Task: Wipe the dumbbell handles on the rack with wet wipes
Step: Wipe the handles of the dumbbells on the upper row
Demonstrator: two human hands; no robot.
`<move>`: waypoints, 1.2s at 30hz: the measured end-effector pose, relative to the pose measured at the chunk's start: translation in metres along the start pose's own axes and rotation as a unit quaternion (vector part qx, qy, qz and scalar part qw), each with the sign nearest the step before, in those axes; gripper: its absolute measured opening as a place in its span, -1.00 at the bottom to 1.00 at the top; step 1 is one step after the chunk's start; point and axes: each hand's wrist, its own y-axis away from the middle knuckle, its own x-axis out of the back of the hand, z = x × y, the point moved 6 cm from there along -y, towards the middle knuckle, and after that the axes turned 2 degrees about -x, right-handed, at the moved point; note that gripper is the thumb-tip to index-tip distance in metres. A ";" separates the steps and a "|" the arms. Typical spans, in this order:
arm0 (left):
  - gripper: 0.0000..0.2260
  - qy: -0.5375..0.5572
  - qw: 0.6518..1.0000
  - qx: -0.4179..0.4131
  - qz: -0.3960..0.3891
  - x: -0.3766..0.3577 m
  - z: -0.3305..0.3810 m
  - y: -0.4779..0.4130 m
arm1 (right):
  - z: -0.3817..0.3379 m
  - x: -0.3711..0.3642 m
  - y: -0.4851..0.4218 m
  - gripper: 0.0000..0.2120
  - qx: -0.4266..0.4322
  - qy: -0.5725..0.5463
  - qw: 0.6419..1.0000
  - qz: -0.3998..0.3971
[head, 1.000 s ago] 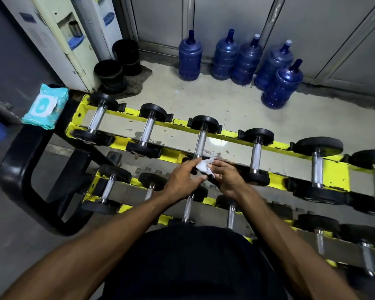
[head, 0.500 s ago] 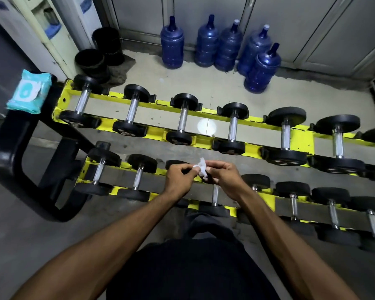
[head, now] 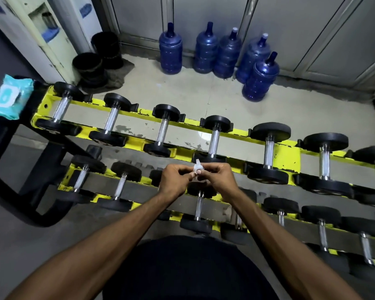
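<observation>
1. Left hand [head: 174,180] and right hand [head: 220,179] meet above the lower tier, both pinching a small crumpled wet wipe [head: 197,168].
2. Dumbbells [head: 212,139] sit along the yellow rack [head: 289,158]; wipes packet [head: 6,97] rests far left.

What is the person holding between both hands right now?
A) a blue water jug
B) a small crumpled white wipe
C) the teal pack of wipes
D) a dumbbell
B: the left hand and right hand both pinch a white wipe above the rack, while the teal pack lies at its left end.
</observation>
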 end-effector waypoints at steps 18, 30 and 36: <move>-0.39 -0.327 0.928 -0.099 -0.150 -0.061 0.013 -0.029 | 0.020 0.091 -0.113 -0.89 -0.037 0.263 0.959 0.096; -0.31 -0.423 0.846 -0.170 -0.275 -0.062 0.000 -0.057 | -0.011 0.023 -0.152 -0.85 0.145 0.619 0.761 -0.128; -0.44 -0.446 0.818 -0.230 -0.281 -0.057 0.006 -0.073 | -0.016 -0.020 -0.167 -0.81 0.100 0.767 0.586 -0.242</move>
